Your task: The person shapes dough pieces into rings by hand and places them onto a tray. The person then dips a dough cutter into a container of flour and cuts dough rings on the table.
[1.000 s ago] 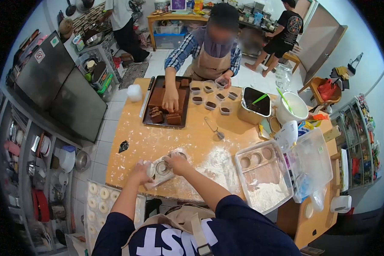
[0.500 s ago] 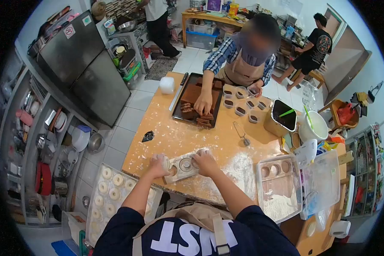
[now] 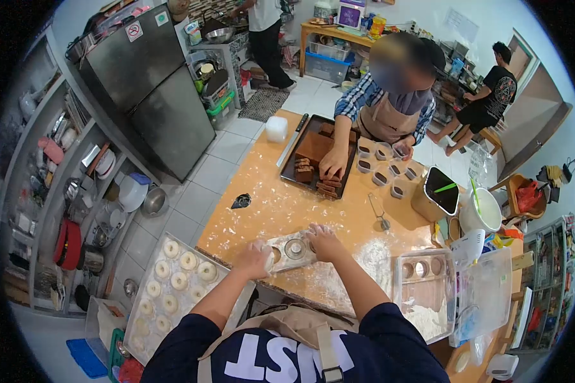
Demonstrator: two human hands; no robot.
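Observation:
A floured wooden mould (image 3: 280, 243) with round hollows lies near the table's front edge. In one hollow sits a ring-shaped piece (image 3: 294, 248). My left hand (image 3: 253, 260) is closed at the mould's left end, its fingers dusted with flour; what lies under them is hidden. My right hand (image 3: 324, 243) grips the mould's right end. Beside my left arm is a tray (image 3: 135, 321) holding several pale dough rings (image 3: 179, 281).
Across the table (image 3: 275, 204), a co-worker's hand (image 3: 334, 163) touches brown cake slices in a black tray (image 3: 308, 189). Small filled cups (image 3: 380, 179), a strainer (image 3: 383, 223), a square tin (image 3: 421, 205) and a floured plastic tray (image 3: 399, 306) stand to the right. A knife (image 3: 292, 142) lies beyond.
The view has shifted, so the scene sits further right. My left hand has lowered at the mould's left end, and the pale round piece seen in it is now hidden.

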